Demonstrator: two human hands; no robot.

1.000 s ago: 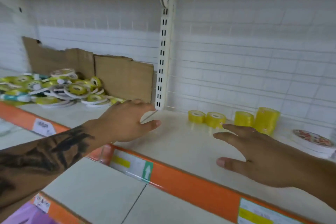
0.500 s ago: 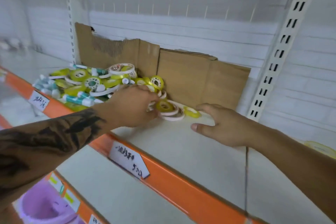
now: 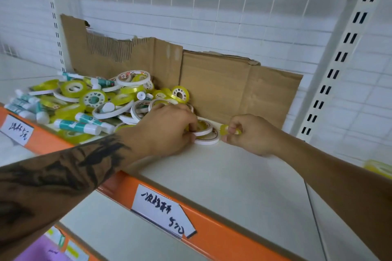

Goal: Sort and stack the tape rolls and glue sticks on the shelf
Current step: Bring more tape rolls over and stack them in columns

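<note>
White tape rolls [image 3: 206, 133] gripped by left hand [image 3: 167, 131]; right hand [image 3: 249, 133] pinches yellow roll [image 3: 224, 130]; lift cleanly, keeping types separate.

yellow tape rolls [image 3: 72, 88], teal-white glue sticks [image 3: 77, 126], orange shelf edge [image 3: 222, 237]

Retail shop. Slotted shelf upright [image 3: 347, 48] right of the right hand [image 3: 252, 135]; handwritten price label [image 3: 163, 212] on orange shelf edge [image 3: 222, 237] below both hands.

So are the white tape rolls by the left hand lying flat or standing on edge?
Flat. The white tape rolls lie stacked on the shelf, round faces up, with the left hand gripping them.
</note>
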